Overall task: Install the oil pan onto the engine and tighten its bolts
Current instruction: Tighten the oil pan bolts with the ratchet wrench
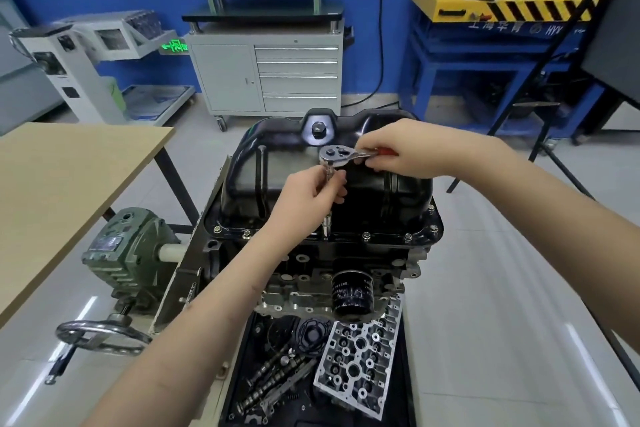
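Observation:
A black oil pan (391,191) sits on top of the engine block (311,267), with small bolts (366,236) along its near flange. A ratchet wrench (334,153) stands over the flange on a vertical extension bar, and its socket (326,228) meets the flange near the middle. My left hand (308,194) grips the extension bar just under the ratchet head. My right hand (401,149) holds the ratchet's red handle, out to the right.
A black oil filter (350,293) sticks out of the block's front. Below lies a tray with a cylinder head (360,354) and camshafts (273,371). A wooden table (62,191) is at left, beside the stand's green gearbox (124,253) and handwheel (93,336). Cabinets stand behind.

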A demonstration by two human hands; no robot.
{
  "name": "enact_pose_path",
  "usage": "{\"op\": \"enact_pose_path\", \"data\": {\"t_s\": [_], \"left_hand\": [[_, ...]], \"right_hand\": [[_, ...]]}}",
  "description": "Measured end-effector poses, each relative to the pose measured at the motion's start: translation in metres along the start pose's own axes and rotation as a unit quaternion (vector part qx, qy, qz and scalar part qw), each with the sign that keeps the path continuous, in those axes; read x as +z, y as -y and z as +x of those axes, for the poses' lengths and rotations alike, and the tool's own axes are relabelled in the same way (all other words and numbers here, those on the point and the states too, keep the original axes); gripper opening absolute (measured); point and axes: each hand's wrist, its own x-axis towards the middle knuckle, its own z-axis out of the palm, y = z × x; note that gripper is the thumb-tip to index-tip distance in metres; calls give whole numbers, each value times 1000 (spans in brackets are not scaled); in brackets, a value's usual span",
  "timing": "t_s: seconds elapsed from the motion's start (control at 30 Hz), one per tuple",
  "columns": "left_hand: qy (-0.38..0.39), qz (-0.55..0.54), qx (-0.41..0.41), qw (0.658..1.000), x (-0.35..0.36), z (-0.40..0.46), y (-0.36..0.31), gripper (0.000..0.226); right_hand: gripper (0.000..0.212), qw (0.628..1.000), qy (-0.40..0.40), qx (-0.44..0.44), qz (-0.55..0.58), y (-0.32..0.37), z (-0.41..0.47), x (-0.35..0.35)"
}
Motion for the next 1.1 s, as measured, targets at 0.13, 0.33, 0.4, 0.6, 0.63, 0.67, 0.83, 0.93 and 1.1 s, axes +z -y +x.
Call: {"op": "enact_pose_path", "data": {"t_s": [0.13,0.33,0.4,0.6,0.63,0.67,0.83,0.93,1.1], "left_hand": [[3,-9,25,1000,2,-5,-7,12],[-47,-72,46,995,-4,0,-23,4],[-54,-57,53,995,2,2,-28,9],[-158,-17,68,985,24,24,-41,44],[-161,-10,71,984,23,26,-40,45],[-164,-10,72,984,22,28,-37,45],[-153,-42,47,986,12,37,-31,45],[-151,-81,24,985,10,45,-29,47],[-131,-71,-11,989,5,60,-26,44]], "right_hand": [[23,991,-48,-41,-118,-4,16,-1],[23,975,-83,-42,-203,-6,15,5],[28,967,-69,-17,-244,-7,12,8],[27,990,-55,-6,-131,-5,15,8],[28,996,-44,-9,-78,-9,12,5],[29,999,-40,-7,-27,-14,9,2],[36,992,-75,27,-98,-26,6,4],[48,988,-87,33,-125,-22,12,5],[55,979,-104,127,-121,-4,-2,6]]}}
